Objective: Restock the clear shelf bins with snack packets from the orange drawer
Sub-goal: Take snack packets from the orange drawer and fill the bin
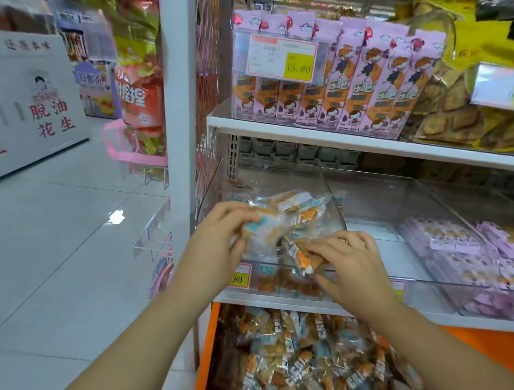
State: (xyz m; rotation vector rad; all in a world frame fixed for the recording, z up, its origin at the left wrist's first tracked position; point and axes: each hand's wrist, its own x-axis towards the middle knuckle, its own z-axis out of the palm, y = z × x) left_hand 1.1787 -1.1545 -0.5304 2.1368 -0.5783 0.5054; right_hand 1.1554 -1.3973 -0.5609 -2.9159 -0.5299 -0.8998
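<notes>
Both hands hold small clear-wrapped snack packets (pixel 287 216) over the leftmost clear shelf bin (pixel 218 178). My left hand (pixel 228 223) grips a bunch of them at the bin's front left. My right hand (pixel 350 258) pinches an orange-and-white packet (pixel 301 257) at the bin's front edge. A few brown packets lie low in the bin behind its front wall. Below the shelf, the open orange drawer (pixel 206 340) is piled with several more of the same packets (pixel 301 365).
A second clear bin (pixel 397 201) to the right holds pink packets (pixel 459 251). The upper shelf (pixel 311 132) carries tall pink snack packs and a 15.80 price tag. A white shelf post (pixel 179 132) stands on the left, with tiled aisle floor (pixel 71 245) beyond.
</notes>
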